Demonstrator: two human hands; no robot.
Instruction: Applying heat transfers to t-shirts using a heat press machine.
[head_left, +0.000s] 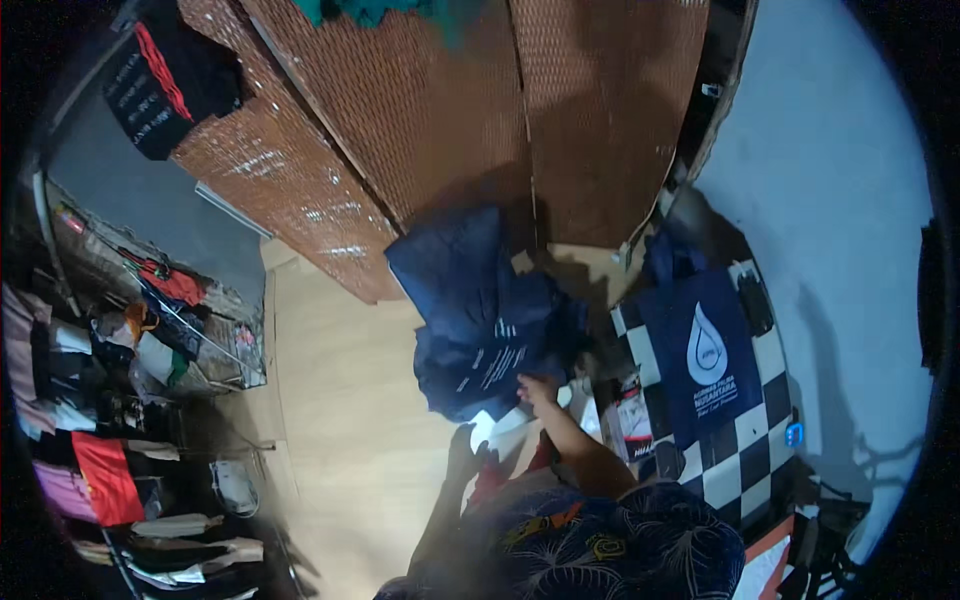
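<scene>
A heap of navy fabric pieces with pale printed writing (491, 364) lies before me, against the foot of brown woven-textured panels. My right hand (538, 391) is at the lower right edge of the heap, its fingers closed on the navy fabric. Below the heap's lower left edge is my left hand (469, 442), dark and blurred; its fingers and any hold are unclear. To the right, a navy tote bag with a white drop emblem (707, 349) lies flat on a black-and-white checkered surface.
Brown textured panels (450, 112) stand ahead, with a black printed cloth (161, 86) over them at upper left. Hanging clothes, one of them red (109, 478), line the left side. A pale wall (832, 187) rises at right. Printed packaging (634, 416) lies beside the checkered surface.
</scene>
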